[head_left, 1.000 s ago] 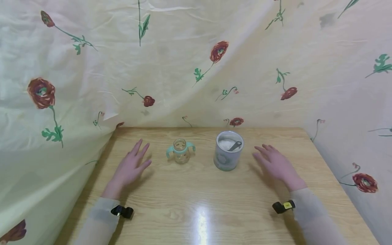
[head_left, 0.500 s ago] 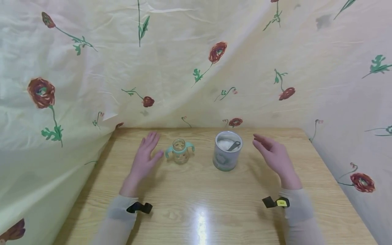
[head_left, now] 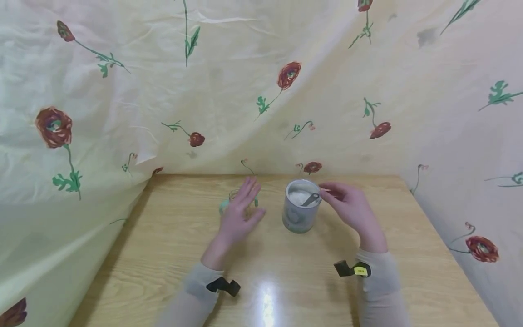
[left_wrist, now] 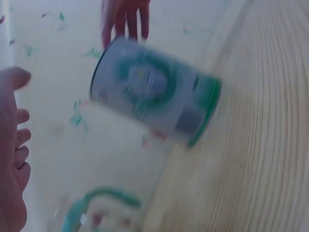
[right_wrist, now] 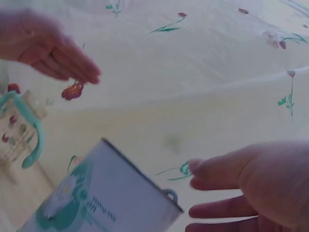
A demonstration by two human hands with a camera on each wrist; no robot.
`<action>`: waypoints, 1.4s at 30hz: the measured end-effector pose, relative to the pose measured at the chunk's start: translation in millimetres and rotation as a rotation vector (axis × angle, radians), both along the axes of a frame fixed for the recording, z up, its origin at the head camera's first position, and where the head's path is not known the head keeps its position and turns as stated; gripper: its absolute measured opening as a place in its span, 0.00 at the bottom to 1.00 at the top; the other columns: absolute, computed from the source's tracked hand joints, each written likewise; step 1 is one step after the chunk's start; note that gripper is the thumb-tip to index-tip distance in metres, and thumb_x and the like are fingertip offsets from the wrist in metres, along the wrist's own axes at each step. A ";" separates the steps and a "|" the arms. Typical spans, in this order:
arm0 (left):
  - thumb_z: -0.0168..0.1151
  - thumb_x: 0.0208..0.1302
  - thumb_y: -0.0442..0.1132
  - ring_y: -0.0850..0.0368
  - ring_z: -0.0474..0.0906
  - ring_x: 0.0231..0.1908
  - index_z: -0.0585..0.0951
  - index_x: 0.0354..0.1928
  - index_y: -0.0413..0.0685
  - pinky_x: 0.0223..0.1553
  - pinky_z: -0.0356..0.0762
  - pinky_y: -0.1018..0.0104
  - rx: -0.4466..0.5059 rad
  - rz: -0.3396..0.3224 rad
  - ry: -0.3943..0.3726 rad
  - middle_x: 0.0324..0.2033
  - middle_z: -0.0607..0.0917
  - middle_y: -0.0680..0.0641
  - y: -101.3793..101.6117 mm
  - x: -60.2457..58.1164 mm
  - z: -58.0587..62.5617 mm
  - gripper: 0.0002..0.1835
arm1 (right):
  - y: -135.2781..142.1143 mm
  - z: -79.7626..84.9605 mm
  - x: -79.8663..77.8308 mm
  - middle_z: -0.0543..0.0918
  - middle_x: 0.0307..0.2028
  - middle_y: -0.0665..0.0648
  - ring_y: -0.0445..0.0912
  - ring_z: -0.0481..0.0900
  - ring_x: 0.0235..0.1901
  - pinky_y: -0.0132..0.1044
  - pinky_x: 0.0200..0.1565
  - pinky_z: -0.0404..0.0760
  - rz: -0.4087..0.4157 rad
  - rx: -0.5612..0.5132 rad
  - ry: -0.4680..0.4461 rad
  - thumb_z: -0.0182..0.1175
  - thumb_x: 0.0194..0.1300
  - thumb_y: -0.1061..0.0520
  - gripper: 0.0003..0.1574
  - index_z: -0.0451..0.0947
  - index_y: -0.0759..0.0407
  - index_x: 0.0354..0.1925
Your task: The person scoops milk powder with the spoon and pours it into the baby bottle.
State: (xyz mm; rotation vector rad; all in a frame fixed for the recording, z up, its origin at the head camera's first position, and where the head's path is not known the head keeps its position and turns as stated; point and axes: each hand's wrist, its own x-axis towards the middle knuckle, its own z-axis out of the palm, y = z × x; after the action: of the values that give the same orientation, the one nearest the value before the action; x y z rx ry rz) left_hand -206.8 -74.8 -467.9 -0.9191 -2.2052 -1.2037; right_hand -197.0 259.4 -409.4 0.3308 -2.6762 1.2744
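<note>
A tin (head_left: 298, 220) of white powder stands upright on the table, uncovered. A dark scoop (head_left: 311, 199) lies in it, its handle leaning on the right rim. My right hand (head_left: 353, 211) is at that rim, thumb and fingertips close to the handle; the right wrist view shows a gap between thumb and fingers beside the handle's ring (right_wrist: 171, 195). With fingers straight, my left hand (head_left: 238, 215) hovers left of the tin, over a clear baby bottle (right_wrist: 19, 128) with two teal handles. The hand hides most of the bottle in the head view; its top is uncovered.
The light wooden table (head_left: 163, 254) has its back edge against a cream cloth (head_left: 229, 91) with red flowers. More cloth hangs along the left and right sides. A black wrist camera (head_left: 224, 286) sits on the left sleeve, another camera (head_left: 352, 269) on the right.
My left hand has moved right, from beside the baby bottle to over it. My right hand has come left to the tin's rim by the scoop. Tin and scoop have stayed put.
</note>
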 end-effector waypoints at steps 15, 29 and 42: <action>0.80 0.64 0.44 0.46 0.57 0.80 0.60 0.84 0.47 0.79 0.59 0.50 0.293 -0.079 -0.548 0.82 0.60 0.47 88.7 -10.3 -11.1 0.52 | -17.2 3.1 -5.6 0.88 0.57 0.66 0.65 0.85 0.58 0.62 0.55 0.87 0.005 0.152 0.021 0.67 0.77 0.53 0.18 0.87 0.64 0.56; 0.85 0.58 0.40 0.45 0.61 0.79 0.61 0.84 0.45 0.78 0.61 0.51 0.394 -0.079 -0.560 0.80 0.66 0.44 111.0 -16.7 -25.1 0.56 | -34.8 -0.2 -7.4 0.84 0.61 0.70 0.69 0.82 0.60 0.66 0.62 0.79 -0.105 0.249 0.072 0.69 0.74 0.56 0.13 0.92 0.65 0.46; 0.84 0.58 0.41 0.47 0.63 0.78 0.62 0.83 0.44 0.77 0.63 0.55 0.419 -0.067 -0.560 0.80 0.66 0.44 111.6 -18.4 -29.7 0.55 | -44.9 -1.2 -5.8 0.92 0.41 0.64 0.60 0.87 0.43 0.59 0.46 0.86 -0.100 0.260 0.301 0.75 0.67 0.60 0.07 0.93 0.64 0.42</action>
State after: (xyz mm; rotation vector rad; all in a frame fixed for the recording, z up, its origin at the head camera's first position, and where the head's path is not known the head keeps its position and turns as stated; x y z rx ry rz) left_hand -225.2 36.8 -497.6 -0.5257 -2.1772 -2.0542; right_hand -202.7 214.4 -410.7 0.3811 -2.5586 0.7786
